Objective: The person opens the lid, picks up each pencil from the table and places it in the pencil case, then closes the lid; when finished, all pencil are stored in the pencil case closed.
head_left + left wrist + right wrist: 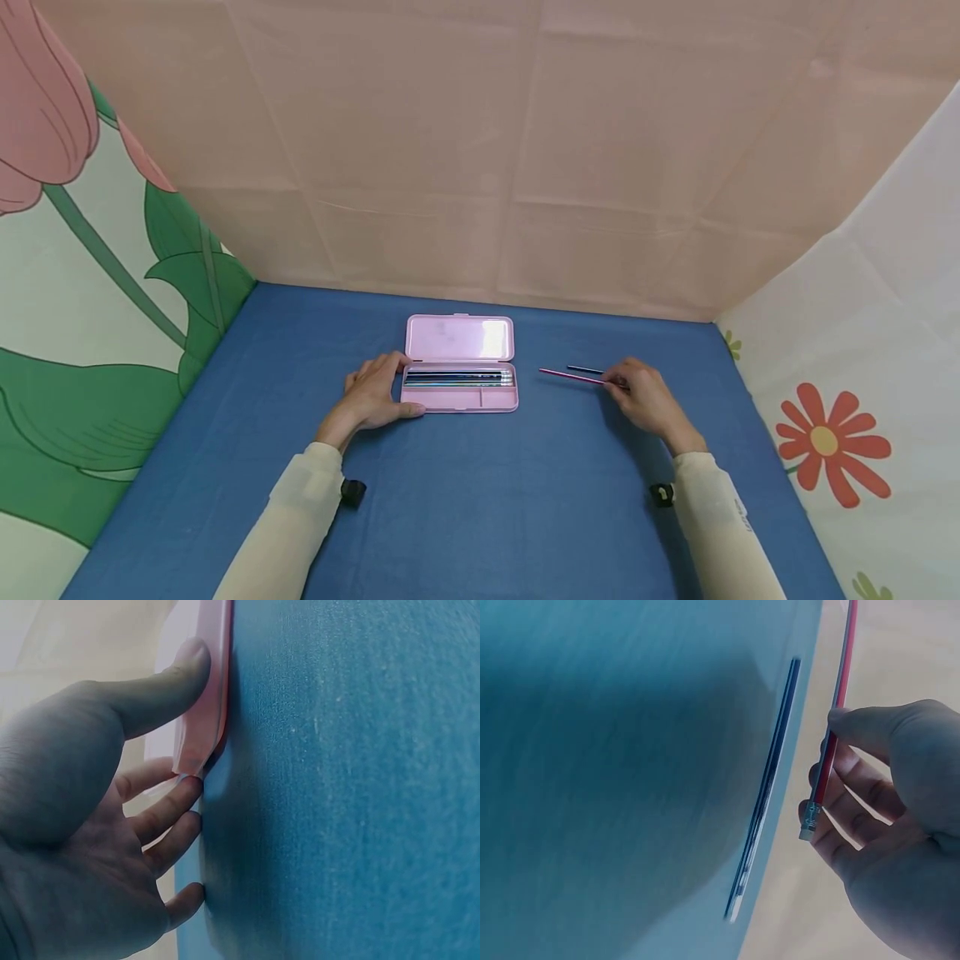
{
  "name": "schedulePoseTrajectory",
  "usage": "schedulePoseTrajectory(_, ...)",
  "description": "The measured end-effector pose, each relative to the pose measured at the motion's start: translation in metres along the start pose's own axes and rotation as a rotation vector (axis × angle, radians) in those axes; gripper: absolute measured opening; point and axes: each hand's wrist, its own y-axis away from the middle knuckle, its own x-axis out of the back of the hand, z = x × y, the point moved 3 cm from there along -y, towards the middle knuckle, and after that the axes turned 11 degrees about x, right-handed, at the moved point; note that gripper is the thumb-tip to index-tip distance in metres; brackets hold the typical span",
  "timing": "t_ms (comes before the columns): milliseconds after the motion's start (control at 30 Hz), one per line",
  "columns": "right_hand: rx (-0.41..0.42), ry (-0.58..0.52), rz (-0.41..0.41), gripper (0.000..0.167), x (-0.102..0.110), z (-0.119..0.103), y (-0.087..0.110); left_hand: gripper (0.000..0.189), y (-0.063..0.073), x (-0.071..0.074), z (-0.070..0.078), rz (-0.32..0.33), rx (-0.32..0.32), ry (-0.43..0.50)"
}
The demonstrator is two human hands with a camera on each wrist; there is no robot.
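A pink pencil case (459,403) lies with its lid (450,337) folded back, and several dark pencils (453,379) rest side by side in its upper compartment. My left hand (375,392) holds the case's left end, thumb (191,671) on the near side and fingers at the end and far side. Off to the right, my right hand (641,396) pinches a red pencil (844,675) between thumb and fingers, above the table. Its eraser end points back toward the palm. A dark blue pencil (769,776) lies on the cloth under that hand.
Blue cloth (480,500) covers the table. A beige sheet (480,167) hangs behind it. Printed flower sheets stand at the left (90,400) and right (892,333) sides. A short divider (482,398) splits the case's lower compartment.
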Motion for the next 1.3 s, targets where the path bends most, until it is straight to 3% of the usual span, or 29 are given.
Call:
schedulePoseTrajectory(500, 0.144, -0.055, 0.013, 0.009, -0.030, -0.046, -0.050, 0.083, -0.007, -0.003, -0.006, -0.027, 0.008, -0.020)
schedulePoseTrajectory(767, 0.261, -0.141, 0.009, 0.011, -0.060, -0.059, -0.082, 0.083, -0.009, -0.005, -0.007, -0.026, 0.010, -0.013)
schedulePoseTrajectory(867, 0.265, -0.130, -0.019, 0.011, -0.069, -0.070, -0.093, 0.083, -0.007, -0.005, -0.006, -0.029, 0.014, -0.013)
schedulePoseTrajectory(900, 0.247, -0.105, -0.035, 0.011, -0.065, -0.085, -0.095, 0.083, -0.007, -0.004, -0.005, -0.031, 0.014, -0.013)
schedulePoseTrajectory(1100, 0.240, -0.083, -0.076, 0.011, -0.078, -0.107, -0.113, 0.082, -0.002, -0.001, -0.002, -0.031, 0.014, -0.010)
schedulePoseTrajectory(1300, 0.285, -0.084, -0.098, 0.009, -0.086, -0.122, -0.127, 0.083, 0.000, 0.001, 0.002, -0.032, 0.008, -0.007)
